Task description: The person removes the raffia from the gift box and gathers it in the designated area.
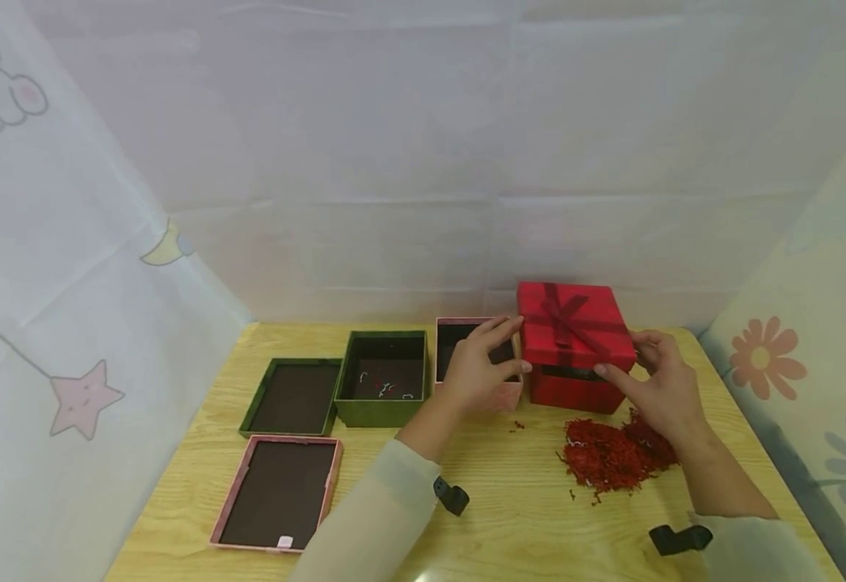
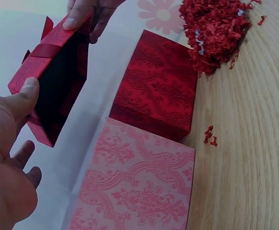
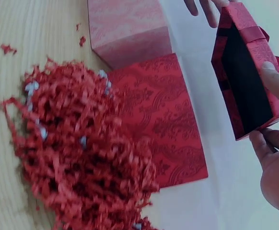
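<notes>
A red gift box lid (image 1: 575, 323) with a dark red ribbon bow is held above the red box (image 1: 575, 390), a gap showing between them. My left hand (image 1: 482, 364) holds the lid's left side, thumb at the near corner, while some lower fingers hang apart from it in the left wrist view. The opposite side is gripped by my right hand (image 1: 666, 388), thumb on the lid's near side and fingers round the far edge. Both wrist views show the lid's black inside (image 2: 65, 81) (image 3: 245, 81). What the red box holds is hidden.
Red shredded paper (image 1: 604, 454) lies heaped before the red box. A pink box (image 1: 507, 396) stands beside it, left of which are an uncovered green box (image 1: 382, 415) with paper bits inside, a green lid (image 1: 295, 398) and a pink lid (image 1: 273, 493). White cloth (image 1: 393, 162) hangs behind the table.
</notes>
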`<state>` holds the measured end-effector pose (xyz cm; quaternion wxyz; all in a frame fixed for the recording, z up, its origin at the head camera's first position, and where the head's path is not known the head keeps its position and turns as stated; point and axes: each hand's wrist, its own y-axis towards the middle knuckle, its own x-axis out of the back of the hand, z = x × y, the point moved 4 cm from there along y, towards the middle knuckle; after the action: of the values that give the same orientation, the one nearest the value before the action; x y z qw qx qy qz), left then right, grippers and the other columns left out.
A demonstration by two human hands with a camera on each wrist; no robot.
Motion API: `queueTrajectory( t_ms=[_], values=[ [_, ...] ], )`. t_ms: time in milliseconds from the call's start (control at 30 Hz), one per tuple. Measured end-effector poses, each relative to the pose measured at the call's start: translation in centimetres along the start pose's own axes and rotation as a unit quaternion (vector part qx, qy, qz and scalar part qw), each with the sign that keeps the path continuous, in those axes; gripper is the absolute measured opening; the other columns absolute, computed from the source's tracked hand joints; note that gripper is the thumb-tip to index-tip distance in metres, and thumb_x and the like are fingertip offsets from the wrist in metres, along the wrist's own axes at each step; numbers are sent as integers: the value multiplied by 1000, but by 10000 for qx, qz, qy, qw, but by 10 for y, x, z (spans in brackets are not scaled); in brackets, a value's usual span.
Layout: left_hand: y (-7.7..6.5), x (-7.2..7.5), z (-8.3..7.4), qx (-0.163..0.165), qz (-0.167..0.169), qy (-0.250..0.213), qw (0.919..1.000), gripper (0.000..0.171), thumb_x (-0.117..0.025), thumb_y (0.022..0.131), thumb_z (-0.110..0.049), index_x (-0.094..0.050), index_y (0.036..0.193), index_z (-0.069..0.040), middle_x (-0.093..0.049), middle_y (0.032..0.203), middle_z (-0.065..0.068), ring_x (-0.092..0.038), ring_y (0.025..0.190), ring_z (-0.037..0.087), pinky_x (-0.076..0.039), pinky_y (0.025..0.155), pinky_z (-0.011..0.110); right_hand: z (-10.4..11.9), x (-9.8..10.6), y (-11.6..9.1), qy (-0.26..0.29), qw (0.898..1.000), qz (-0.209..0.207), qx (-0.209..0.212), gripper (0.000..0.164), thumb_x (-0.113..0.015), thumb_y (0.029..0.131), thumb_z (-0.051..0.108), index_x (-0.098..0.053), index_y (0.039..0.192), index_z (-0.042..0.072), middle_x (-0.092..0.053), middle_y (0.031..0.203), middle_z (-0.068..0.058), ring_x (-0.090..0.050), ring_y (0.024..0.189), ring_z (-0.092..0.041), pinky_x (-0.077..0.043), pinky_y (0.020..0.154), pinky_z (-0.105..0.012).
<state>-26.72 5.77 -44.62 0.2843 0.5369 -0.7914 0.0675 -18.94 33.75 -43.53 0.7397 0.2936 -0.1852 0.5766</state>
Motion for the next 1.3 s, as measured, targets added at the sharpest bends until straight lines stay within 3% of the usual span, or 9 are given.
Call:
queueTrajectory(
  t_ms=[67, 167, 267, 333, 567, 733, 867, 1100, 1300],
  values=[
    [-3, 5, 1, 41, -79, -252, 9996, 72, -84, 89, -36, -51, 152, -46, -43, 159, -18, -38, 149, 13, -44, 115, 45, 4, -2, 0, 205, 9997, -77, 83, 78, -83, 90, 38, -39, 146, 5, -56, 148, -22, -54, 134, -46, -48, 101, -64],
    [-8, 12, 0, 42, -256, -805, 9964, 69, -87, 86, -33, -57, 148, -41, -51, 152, -20, -44, 144, 7, -45, 114, 44, 11, -7, -1, 486, 9982, -210, 296, 73, -83, 92, 28, -42, 147, 6, -58, 147, -19, -56, 137, -27, -48, 110, -41],
    [-12, 17, 0, 12, -450, -1414, 9889, 66, -90, 83, -28, -64, 143, -34, -61, 143, -16, -54, 136, 6, -46, 113, 47, 18, -11, -1, 882, 9938, -336, 587, 70, -84, 91, 16, -44, 149, 8, -61, 143, -15, -57, 129, -2, -43, 107, -17],
    [-14, 20, 1, 11, -542, -1692, 9841, 64, -90, 82, -27, -66, 141, -32, -64, 141, -14, -56, 134, 6, -46, 112, 49, 22, -13, -1, 1153, 9890, -428, 826, 71, -84, 89, 7, -47, 149, 9, -63, 140, -8, -56, 122, 6, -41, 103, -10],
    [-20, 28, 9, -16, -781, -2162, 9732, 56, -86, 86, -32, -68, 138, -27, -62, 145, -12, -52, 138, 6, -43, 115, 42, 40, -22, 0, 2104, 9605, -392, 1779, 86, -78, 78, -22, -47, 154, 3, -63, 139, 6, -55, 129, -8, -44, 104, -15],
    [-26, 35, 8, -78, -939, -2291, 9688, 58, -84, 85, -41, -68, 139, -26, -64, 141, -11, -52, 138, 7, -43, 116, 43, 65, -26, -3, 2646, 9362, -255, 2301, 85, -74, 81, -24, -41, 156, -3, -53, 149, -5, -46, 141, -14, -38, 114, -20],
    [-32, 39, 7, -184, -887, -2305, 9688, 63, -83, 84, -46, -65, 143, -28, -63, 143, -8, -52, 138, 8, -41, 117, 44, 82, -27, -7, 2660, 9233, -240, 2759, 87, -72, 81, -24, -39, 158, -1, -43, 148, -12, -36, 147, -24, -31, 122, -29],
    [-37, 47, 7, -615, -895, -2446, 9635, 67, -82, 86, -45, -63, 146, -22, -62, 146, -3, -49, 143, 14, -36, 120, 44, 86, -30, -11, 2143, 9475, -146, 2370, 91, -71, 81, -24, -37, 161, 4, -40, 151, -6, -35, 144, -23, -37, 120, -39],
    [-42, 52, 13, -457, -791, -2429, 9657, 67, -82, 87, -44, -59, 149, -28, -55, 152, -8, -44, 146, 12, -35, 121, 44, 88, -36, -12, 2264, 9420, -44, 2477, 99, -70, 78, -27, -28, 163, 2, -39, 148, -28, -44, 136, -33, -42, 116, -38]
  ],
)
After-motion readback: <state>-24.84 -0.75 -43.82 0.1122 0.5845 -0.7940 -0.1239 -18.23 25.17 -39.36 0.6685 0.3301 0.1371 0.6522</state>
